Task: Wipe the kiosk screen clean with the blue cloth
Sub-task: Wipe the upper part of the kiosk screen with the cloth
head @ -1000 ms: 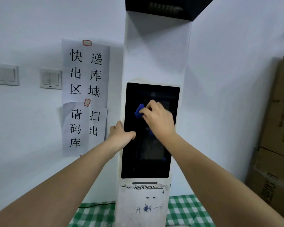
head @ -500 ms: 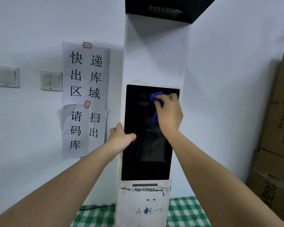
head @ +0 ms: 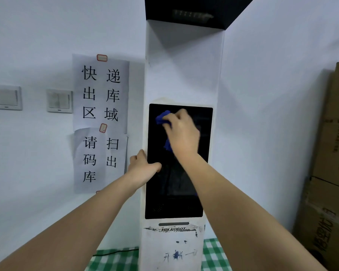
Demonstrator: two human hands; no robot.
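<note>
Right hand (head: 181, 133) bunches the blue cloth (head: 162, 117) under curled fingers and presses it flat against the upper left part of the screen (head: 174, 204); a wad of cloth sticks out past the fingertips toward the top-left corner, and a second fold shows below the heel of the hand. Bunching it this way likely gives a thick pad, so pressure goes through cloth and not bare skin on glass. Left hand (head: 143, 167) grips the left edge of the kiosk (head: 184, 75) at mid-height of the screen, thumb lying over the front onto the dark glass, the other fingers wrapped round the side. Judged purpose: to steady the tall narrow column against the sideways push of wiping. The thumb itself rests on the glass, so that spot will probably need a pass afterwards. Lower half of the screen is untouched by cloth at this moment. Not resolvable: how much cloth is under the palm, since the hand covers most of it; whether the glass carries smudges, as it is dark and shows only dim reflections. The left fingers behind the edge are hidden. The kiosk base is cut off at the bottom edge, standing over a green checked cloth (head: 114, 259). Paper signs (head: 101, 94) hang on the wall just left of the kiosk; cardboard boxes (head: 329, 173) are cut off at right.
</note>
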